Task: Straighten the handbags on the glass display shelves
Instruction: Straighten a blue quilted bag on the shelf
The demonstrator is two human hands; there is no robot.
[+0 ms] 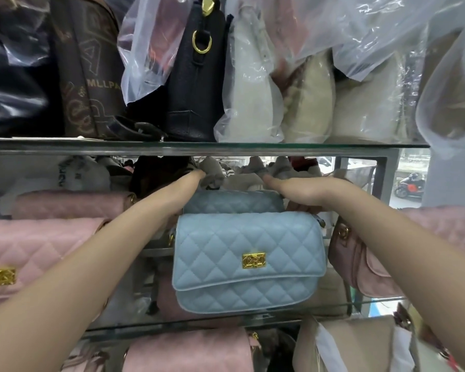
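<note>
Two light-blue quilted handbags stand one behind the other on the middle glass shelf [226, 316]. The front blue handbag [247, 261] faces me with its gold clasp and leans slightly. Behind it the rear blue handbag [234, 202] shows only its top. My left hand [184, 189] holds the left end of this rear bag, thumb along its top and fingers hidden beside it. My right hand [295, 193] grips its right end, fingers curled down over the edge. Both forearms pass on either side of the front bag.
Pink quilted bags [38, 245] crowd the shelf's left, and a dusty-pink bag [373, 269] sits close on the right. The upper glass shelf [172, 146] carries a black bag [196, 76], a brown monogram bag [89, 76] and plastic-wrapped cream bags [306, 103]. Below are more pink [188, 353] and beige bags [360, 345].
</note>
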